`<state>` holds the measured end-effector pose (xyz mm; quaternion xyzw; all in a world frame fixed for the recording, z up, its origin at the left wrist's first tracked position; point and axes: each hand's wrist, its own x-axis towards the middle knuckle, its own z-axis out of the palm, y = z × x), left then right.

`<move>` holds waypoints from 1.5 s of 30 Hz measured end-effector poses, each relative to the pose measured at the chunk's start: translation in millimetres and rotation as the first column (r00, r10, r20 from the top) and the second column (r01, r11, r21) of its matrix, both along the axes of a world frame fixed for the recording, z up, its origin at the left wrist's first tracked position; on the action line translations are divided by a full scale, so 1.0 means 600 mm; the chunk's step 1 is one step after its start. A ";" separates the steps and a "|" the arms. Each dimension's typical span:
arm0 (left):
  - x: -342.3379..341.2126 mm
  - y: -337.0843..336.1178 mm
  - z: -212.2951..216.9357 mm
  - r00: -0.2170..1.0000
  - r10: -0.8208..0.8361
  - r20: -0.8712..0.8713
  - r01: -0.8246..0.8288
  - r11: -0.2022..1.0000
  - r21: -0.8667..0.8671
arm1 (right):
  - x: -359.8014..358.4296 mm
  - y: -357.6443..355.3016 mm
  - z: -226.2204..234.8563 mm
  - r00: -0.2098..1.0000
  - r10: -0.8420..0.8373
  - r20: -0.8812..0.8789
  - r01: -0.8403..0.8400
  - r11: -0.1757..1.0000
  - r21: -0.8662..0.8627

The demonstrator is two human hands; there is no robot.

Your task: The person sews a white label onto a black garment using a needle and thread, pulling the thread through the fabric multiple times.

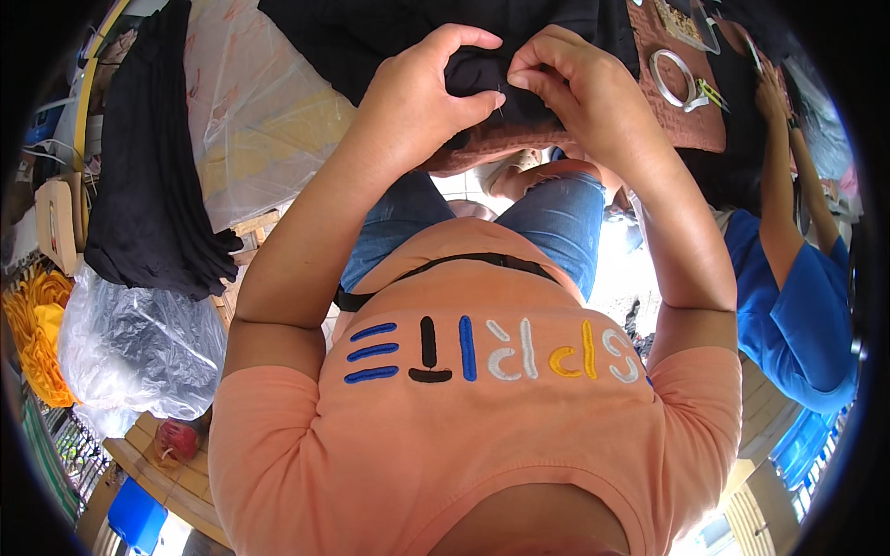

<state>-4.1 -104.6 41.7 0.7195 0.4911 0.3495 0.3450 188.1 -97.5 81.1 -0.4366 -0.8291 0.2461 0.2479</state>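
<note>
Black fabric (348, 37) lies spread on the table before me, with a brown cloth (491, 146) showing below its near edge. Over the fabric, my left hand (422, 93) curves with thumb and forefinger apart, nothing visibly gripped between them. A thin, pale sliver, perhaps a needle or thread, shows by the left thumb tip; it is too fine to tell. Close beside it on the right, my right hand (579, 83) pinches thumb and forefinger together. Whatever is in that pinch is too small to make out.
On the right lie a white ring (653, 74), yellow-green thread snips (712, 94) and a clear tray (681, 20) of small pieces. A co-worker in a blue shirt (788, 320) works there. Clear plastic sheeting (264, 102) and hanging black cloth (148, 157) are at left.
</note>
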 end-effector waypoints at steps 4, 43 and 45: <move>-0.001 0.002 -0.001 0.999 0.005 0.038 -0.005 1.000 0.009 | 0.002 -0.005 0.000 0.999 -0.005 0.043 0.005 1.000 -0.001; 0.005 0.003 0.012 0.997 0.040 0.059 -0.038 0.999 -0.029 | 0.007 -0.009 -0.044 0.906 -0.207 -0.368 0.065 0.929 -0.363; 0.007 0.002 0.022 0.999 0.032 0.023 -0.030 0.994 -0.103 | 0.013 -0.003 -0.052 0.917 -0.137 -0.375 0.055 0.974 -0.222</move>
